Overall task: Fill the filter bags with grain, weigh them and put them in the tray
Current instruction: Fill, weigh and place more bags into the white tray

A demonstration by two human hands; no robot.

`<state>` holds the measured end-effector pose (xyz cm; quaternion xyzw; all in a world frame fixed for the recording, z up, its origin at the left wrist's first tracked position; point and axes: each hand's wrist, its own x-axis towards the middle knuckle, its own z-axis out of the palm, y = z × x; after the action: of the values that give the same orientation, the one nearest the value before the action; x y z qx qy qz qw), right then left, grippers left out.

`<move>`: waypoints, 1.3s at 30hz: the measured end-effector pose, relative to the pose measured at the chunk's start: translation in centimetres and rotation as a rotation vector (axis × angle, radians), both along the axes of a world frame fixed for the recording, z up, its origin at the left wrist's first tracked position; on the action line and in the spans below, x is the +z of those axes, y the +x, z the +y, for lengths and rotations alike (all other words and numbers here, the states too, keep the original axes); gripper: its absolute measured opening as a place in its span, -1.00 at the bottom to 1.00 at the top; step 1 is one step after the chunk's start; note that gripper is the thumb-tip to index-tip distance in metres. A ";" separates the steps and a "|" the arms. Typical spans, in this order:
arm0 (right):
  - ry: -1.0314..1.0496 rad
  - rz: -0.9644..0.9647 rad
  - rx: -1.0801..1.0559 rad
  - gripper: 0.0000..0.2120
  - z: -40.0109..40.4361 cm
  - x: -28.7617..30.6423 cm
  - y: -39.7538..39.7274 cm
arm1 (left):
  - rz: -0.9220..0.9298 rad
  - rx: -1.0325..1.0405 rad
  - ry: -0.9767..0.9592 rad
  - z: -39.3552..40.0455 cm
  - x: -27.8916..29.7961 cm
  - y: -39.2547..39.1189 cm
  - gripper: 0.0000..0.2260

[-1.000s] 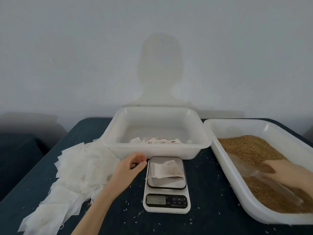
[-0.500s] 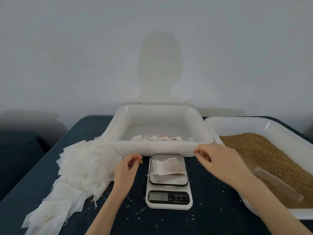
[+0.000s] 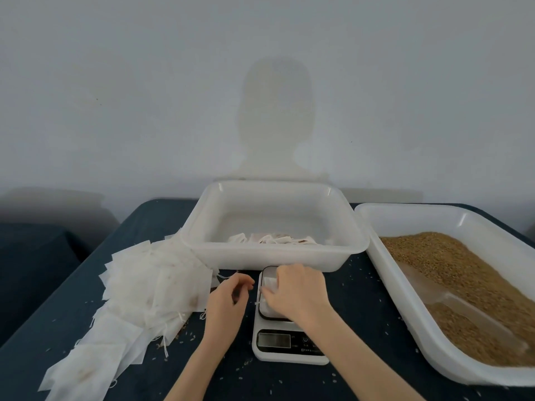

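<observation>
The scale (image 3: 289,347) sits tight against the tray (image 3: 275,253) rim at 12 o'clock. The right hand (image 3: 298,293) grasps the filter bag (image 3: 268,283) on its platform; the left hand (image 3: 228,302), at 9 o'clock, pinches the bag's string

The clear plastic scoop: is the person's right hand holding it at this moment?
No: the clear plastic scoop lies in the brown grain, while the right hand rests over the white filter bag on the scale.

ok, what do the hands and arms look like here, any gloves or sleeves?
Both bare: the left hand and right hand wear no gloves, rings or watch, and both forearms show no sleeve up to the frame's bottom edge. No markings visible.
</observation>
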<state>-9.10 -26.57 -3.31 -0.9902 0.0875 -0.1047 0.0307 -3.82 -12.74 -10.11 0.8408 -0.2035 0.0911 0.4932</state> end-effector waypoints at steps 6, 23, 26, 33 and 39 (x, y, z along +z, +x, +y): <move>0.011 0.020 -0.039 -0.84 0.1 0.5 1.3 | -0.011 -0.015 0.023 0.2 0.0 -0.2 -0.62; 0.852 -0.123 0.187 -0.80 -3.5 5.5 -0.8 | 0.288 -0.330 -0.186 -4.0 3.4 -0.7 -0.44; 0.865 -0.095 0.194 -0.78 -4.3 6.1 -1.6 | 0.268 -0.423 -0.188 -4.3 4.2 -0.7 -0.59; 0.759 -0.094 0.140 -0.76 -7.4 7.8 -3.5 | 0.299 -0.462 -0.207 -5.3 5.2 -1.1 -0.73; 0.641 -0.216 0.022 -0.81 -12.9 8.8 -6.0 | 0.274 -0.502 -0.115 -6.6 6.7 -1.0 -0.67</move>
<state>-15.13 -39.42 5.47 -0.9142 0.1014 -0.1757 0.3508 -4.82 -19.36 -3.42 0.7393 -0.3313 -0.1372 0.5699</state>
